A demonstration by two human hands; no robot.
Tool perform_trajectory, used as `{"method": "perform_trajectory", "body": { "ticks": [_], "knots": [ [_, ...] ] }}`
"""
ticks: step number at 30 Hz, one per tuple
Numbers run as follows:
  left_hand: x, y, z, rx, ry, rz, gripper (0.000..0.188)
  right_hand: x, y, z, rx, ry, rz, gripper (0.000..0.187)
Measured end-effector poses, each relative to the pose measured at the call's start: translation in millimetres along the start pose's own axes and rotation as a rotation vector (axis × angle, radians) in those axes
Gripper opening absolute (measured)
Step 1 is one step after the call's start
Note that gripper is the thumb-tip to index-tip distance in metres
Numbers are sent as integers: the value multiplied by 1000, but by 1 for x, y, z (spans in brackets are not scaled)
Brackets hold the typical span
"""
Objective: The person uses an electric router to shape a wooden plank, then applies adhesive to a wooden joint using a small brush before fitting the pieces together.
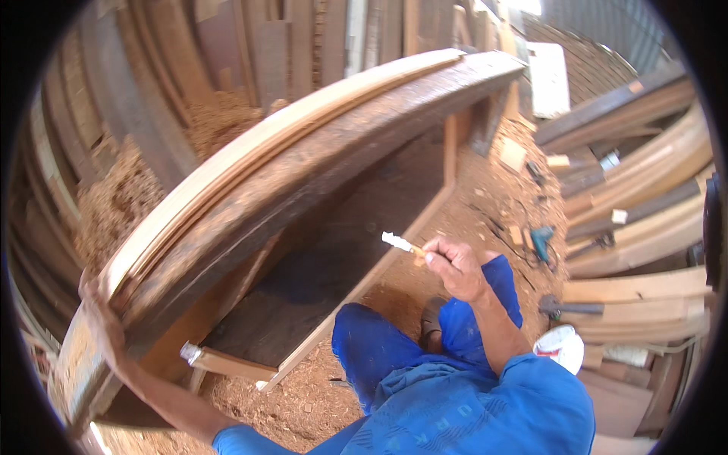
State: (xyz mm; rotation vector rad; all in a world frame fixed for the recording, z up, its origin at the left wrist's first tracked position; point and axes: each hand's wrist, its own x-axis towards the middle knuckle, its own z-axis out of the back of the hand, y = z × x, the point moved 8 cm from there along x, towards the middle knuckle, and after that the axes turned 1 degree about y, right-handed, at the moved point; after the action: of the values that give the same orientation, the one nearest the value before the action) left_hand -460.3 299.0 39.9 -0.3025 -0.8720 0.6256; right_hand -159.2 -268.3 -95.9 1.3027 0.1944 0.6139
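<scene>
In my right hand (455, 267) is a thin brush-like stick (398, 243), its far end coated in thick white paste. It is held above the light wooden edge of a frame with a dark panel (326, 258). My left hand (102, 326) is closed round the near left end of a long pale wooden moulding (303, 112); some of its fingers are hidden. The moulding has grooves along its length and lies on a heavy, worn wooden beam (341, 148). A white smear shows on the frame's near corner (191, 352).
Boards (288, 61) stand behind the beam, with sawdust (121, 197) heaped among them. Stacked planks (644, 288) fill the right side. A hammer (570, 309) and a white tub (560, 346) are by them. A teal power tool (541, 241) lies on the dusty ground.
</scene>
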Motion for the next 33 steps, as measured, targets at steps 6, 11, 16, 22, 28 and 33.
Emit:
{"method": "perform_trajectory", "body": {
  "ticks": [6,11,16,22,28,33],
  "knots": [
    [0,10,-7,225,-15,-240,61,-50,-7,143,-64,-587,117,13],
    [-1,-6,-32,264,-54,-205,60,-182,-48,289,-243,-1089,-209,15],
    [-6,-27,-77,286,-63,-192,60,-433,-126,405,-834,-1294,-729,19],
    [-4,-53,-91,352,-104,-200,59,-537,-165,377,-1021,-1103,-1462,25],
    [5,-93,-108,412,-171,-233,58,-582,-260,390,-1088,-933,-1517,25],
    [23,-156,-125,375,-296,-330,58,-588,-291,398,-885,-1099,-1653,26]
  ]
}}
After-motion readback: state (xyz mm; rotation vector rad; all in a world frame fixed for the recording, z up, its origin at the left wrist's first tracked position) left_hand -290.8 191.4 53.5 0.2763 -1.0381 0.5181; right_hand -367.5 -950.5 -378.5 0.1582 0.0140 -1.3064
